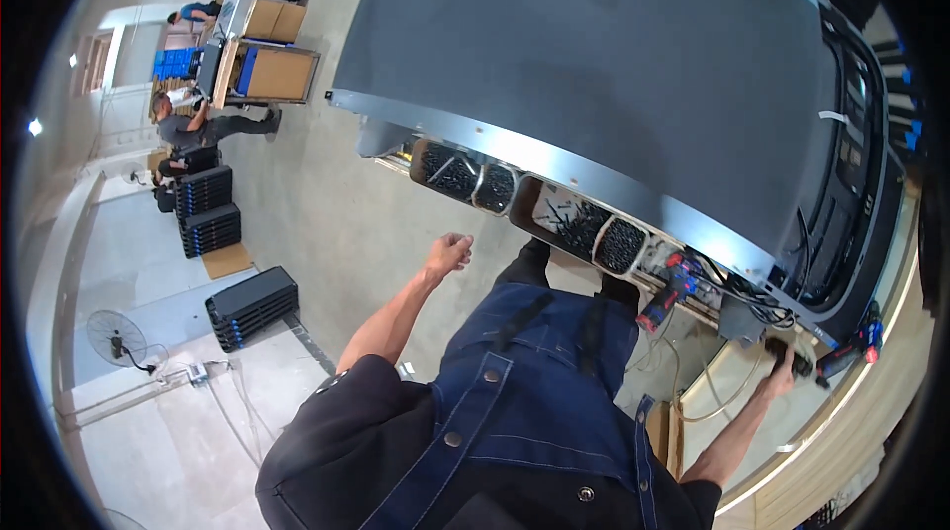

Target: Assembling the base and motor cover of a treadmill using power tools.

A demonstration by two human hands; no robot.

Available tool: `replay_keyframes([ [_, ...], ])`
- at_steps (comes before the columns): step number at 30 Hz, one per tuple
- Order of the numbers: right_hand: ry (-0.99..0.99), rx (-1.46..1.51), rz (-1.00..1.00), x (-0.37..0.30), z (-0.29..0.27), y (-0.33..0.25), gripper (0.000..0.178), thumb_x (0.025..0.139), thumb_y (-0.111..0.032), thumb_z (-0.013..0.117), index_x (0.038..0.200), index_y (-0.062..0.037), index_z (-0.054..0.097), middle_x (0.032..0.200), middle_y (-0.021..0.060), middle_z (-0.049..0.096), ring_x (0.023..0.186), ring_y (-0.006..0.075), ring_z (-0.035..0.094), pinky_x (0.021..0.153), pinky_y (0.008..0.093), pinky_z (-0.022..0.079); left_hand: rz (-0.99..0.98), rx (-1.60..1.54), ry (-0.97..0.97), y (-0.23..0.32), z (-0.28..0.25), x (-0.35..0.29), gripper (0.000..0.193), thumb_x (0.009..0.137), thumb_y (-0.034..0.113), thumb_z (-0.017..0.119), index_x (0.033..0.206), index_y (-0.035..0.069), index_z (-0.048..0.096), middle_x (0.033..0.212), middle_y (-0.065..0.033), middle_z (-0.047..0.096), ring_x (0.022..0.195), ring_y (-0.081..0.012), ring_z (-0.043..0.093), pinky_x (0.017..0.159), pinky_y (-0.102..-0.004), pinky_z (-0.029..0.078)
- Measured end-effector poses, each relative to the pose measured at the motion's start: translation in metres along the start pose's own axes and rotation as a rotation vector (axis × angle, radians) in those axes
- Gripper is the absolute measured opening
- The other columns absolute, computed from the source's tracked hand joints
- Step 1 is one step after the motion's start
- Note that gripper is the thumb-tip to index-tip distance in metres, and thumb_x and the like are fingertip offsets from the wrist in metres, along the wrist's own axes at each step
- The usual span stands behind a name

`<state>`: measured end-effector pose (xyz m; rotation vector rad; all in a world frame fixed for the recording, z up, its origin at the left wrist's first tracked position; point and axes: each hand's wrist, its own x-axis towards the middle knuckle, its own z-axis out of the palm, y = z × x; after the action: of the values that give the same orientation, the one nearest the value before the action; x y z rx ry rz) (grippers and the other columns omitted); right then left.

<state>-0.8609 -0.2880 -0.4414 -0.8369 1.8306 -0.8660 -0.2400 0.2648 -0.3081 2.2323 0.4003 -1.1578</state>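
Observation:
My left hand (450, 253) is held up in the air at the middle, short of the bins; its fingers are curled in, and whether anything small lies inside cannot be made out. At the right, my right hand (781, 377) reaches to the bench and closes on a black object (795, 360) whose kind is not clear. Just beyond it lies a red and blue power screwdriver (853, 346). A second red and blue power screwdriver (669, 294) rests nearer, beside the bins. Black screws or similar small parts fill the bins (554, 251) below the big panel's edge.
A wide dark grey panel (594, 65) with a metal front edge spans the workbench. Black frame-like parts (851, 174) and cables (757, 304) are on its right. A wooden bench edge (841, 431) curves nearby. Stacked black parts (252, 307), a fan (117, 337) and other people (193, 124) are farther left.

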Motion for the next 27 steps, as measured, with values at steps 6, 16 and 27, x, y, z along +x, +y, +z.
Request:
replay_keyframes([
  [6,0.208,0.056,-0.207,-0.187,-0.081,-0.13,0.05,0.083,-0.032,0.081,0.124,-0.0094,0.062,0.117,0.0072,0.066,0.107,0.0205,0.062,0.089,0.043,0.053,0.356,0.137,0.233,0.018,-0.037,0.118,0.033,0.092,0.033,0.068,0.099,0.001,0.07,0.083,-0.0096,0.071,0.076,-0.0187,0.07,0.069,-0.0338,0.055],
  [16,-0.146,0.85,-0.456,-0.484,-0.045,-0.262,0.056,0.089,-0.019,0.068,0.128,0.0159,0.047,0.142,0.0234,0.05,0.106,0.0279,0.058,0.093,0.0403,0.05,0.503,0.615,0.306,0.049,-0.037,0.179,0.038,0.079,0.014,0.071,0.111,0.0,0.055,0.097,-0.0267,0.07,0.096,-0.0439,0.069,0.084,-0.0504,0.056],
  [27,-0.766,0.685,-0.49,-0.57,0.157,-0.275,0.071,0.079,-0.008,0.074,0.143,-0.001,0.043,0.11,0.0135,0.062,0.088,0.0214,0.06,0.089,0.0383,0.05,0.529,0.176,0.207,0.018,-0.069,0.159,0.022,0.086,0.016,0.063,0.093,-0.003,0.073,0.092,-0.0222,0.073,0.087,-0.0373,0.072,0.077,-0.0443,0.058],
])
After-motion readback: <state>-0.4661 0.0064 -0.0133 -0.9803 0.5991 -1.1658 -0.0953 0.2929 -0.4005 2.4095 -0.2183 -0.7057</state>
